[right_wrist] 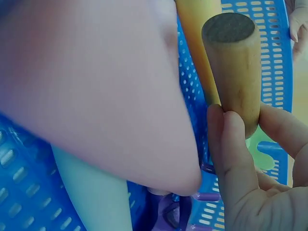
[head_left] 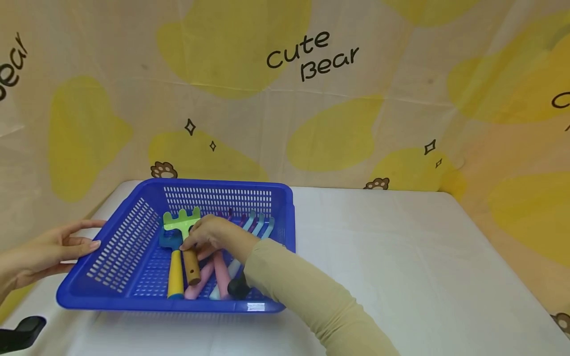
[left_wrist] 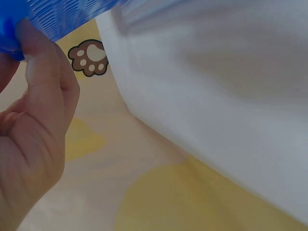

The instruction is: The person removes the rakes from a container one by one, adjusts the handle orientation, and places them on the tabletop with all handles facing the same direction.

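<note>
A blue plastic basket (head_left: 178, 304) with slotted walls holds several small garden hand tools. My left hand (head_left: 55, 251) grips its left rim, thumb on the upper side; the left wrist view shows the fingers (left_wrist: 42, 62) bent at the blue edge. Inside the basket, my right hand (head_left: 213, 234) pinches the wooden handle (right_wrist: 240, 77) of a small rake with a green head (head_left: 181, 221). Left of this rake lies a tool with a yellow handle (head_left: 175, 274) and a blue head. Pink handles (head_left: 221, 277) and light blue tines (head_left: 260, 225) lie to its right, partly hidden by my right arm.
The basket stands on a white-covered table (head_left: 378, 257), towards the left side. Behind hangs a cream and yellow cloth (head_left: 334, 133) printed with words and paw marks. A black rounded piece (head_left: 239, 288) shows under my right sleeve. Another black object (head_left: 24, 333) juts in at the lower left.
</note>
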Available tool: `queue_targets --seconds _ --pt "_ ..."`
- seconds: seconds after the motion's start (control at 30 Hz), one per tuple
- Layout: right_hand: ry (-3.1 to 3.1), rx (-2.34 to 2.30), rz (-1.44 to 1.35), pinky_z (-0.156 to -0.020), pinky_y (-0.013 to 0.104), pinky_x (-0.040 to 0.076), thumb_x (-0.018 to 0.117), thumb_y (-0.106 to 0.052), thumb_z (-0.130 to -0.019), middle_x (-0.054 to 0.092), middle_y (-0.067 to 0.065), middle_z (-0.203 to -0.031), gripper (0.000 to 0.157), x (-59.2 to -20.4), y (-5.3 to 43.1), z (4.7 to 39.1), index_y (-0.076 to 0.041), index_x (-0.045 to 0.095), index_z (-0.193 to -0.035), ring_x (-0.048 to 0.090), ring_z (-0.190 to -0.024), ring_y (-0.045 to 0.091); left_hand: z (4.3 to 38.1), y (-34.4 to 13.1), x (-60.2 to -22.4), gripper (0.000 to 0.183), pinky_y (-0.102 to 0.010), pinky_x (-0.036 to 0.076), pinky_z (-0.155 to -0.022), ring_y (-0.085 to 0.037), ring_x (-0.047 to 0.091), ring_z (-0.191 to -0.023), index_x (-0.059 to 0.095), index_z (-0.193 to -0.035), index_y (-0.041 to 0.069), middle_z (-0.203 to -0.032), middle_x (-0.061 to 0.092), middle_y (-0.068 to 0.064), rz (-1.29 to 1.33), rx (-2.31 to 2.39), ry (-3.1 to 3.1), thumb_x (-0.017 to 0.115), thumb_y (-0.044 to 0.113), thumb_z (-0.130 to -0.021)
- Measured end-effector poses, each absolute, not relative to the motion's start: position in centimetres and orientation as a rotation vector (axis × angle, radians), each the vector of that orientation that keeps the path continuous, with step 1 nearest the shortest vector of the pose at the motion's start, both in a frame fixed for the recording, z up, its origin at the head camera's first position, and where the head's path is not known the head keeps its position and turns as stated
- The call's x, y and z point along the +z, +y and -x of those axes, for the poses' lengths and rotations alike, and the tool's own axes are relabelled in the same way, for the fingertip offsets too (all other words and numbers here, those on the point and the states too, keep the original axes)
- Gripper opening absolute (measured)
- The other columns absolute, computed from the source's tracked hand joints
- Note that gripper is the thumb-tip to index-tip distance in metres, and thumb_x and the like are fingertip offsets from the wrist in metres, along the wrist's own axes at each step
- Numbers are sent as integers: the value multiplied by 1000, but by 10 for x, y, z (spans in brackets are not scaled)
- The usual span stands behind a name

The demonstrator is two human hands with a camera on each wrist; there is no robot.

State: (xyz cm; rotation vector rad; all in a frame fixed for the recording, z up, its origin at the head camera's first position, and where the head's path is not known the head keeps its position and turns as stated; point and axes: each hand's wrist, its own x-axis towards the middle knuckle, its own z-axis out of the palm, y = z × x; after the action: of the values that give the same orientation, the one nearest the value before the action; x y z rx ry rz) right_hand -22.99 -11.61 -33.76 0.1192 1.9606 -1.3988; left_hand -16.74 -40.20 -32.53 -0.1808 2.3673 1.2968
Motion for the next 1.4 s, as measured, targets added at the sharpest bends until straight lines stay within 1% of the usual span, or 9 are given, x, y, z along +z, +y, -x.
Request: queue_targets --seconds 0.1,0.2,0.33,0.5,0.63,0.7,0.73,0.87,1.4 --pt "1943 -1426 -118 -76 43 55 75 4 -74 61 18 -74 22 -336 -115 232 -1 60 -90 65 -76 33 167 -401 -325 48 -37 56 -74 -22 63 -82 29 -139 21 -95 61 -5 167 1308 2362 51 26 -97" --pt "1932 -1442 -109 -76 42 55 75 3 -73 61 17 -74 24 -335 -113 234 -2 60 -92 66 -76 32 167 -400 -325 46 -37 55 -74 -22 63 -82 30 -138 24 -96 61 -5 150 1306 2366 50 26 -97" --pt "1900 -1468 -85 -76 41 55 75 3 -74 62 16 -75 26 -333 -112 236 -3 60 -94 65 -76 29 167 -400 -324 61 -38 55 -75 -22 63 -83 17 -143 5 -96 61 -6 156 1280 2380 51 27 -97" --pt "1855 -1498 -89 -78 41 54 75 2 -75 63 14 -76 25 -331 -110 240 -5 60 -94 64 -74 27 168 -400 -327 64 -38 55 -74 -23 63 -82 15 -141 2 -95 61 -6 159 1290 2374 52 26 -96" --pt "1827 -1524 -107 -80 40 53 76 -1 -75 63 14 -77 27 -325 -109 244 -8 61 -97 64 -71 25 168 -401 -328 41 -36 56 -72 -21 63 -80 33 -133 32 -93 61 -4 162 1310 2377 51 26 -96" --pt "1806 -1550 -105 -80 40 53 76 -2 -75 64 14 -78 29 -321 -109 247 -8 62 -100 63 -69 24 168 -402 -326 42 -36 56 -72 -21 63 -79 32 -134 33 -93 61 -3 177 1304 2383 51 27 -97" --pt "1798 -1563 -103 -81 40 53 76 -3 -76 64 14 -78 29 -319 -108 248 -9 62 -101 63 -69 24 168 -402 -325 45 -36 55 -72 -21 63 -79 30 -136 32 -93 61 -3 183 1294 2388 51 27 -97" --pt "1771 -1606 -108 -80 39 53 76 -5 -76 64 14 -79 30 -313 -103 253 -10 63 -103 63 -68 23 170 -399 -321 73 -37 55 -74 -21 63 -81 4 -143 -3 -93 61 -3 209 1243 2390 51 28 -96" --pt "1753 -1660 -103 -81 39 52 76 -5 -77 65 13 -79 24 -306 -83 258 -11 63 -96 62 -68 23 170 -396 -320 77 -38 55 -75 -21 62 -82 0 -142 -7 -93 60 -4 215 1218 2390 51 29 -96"
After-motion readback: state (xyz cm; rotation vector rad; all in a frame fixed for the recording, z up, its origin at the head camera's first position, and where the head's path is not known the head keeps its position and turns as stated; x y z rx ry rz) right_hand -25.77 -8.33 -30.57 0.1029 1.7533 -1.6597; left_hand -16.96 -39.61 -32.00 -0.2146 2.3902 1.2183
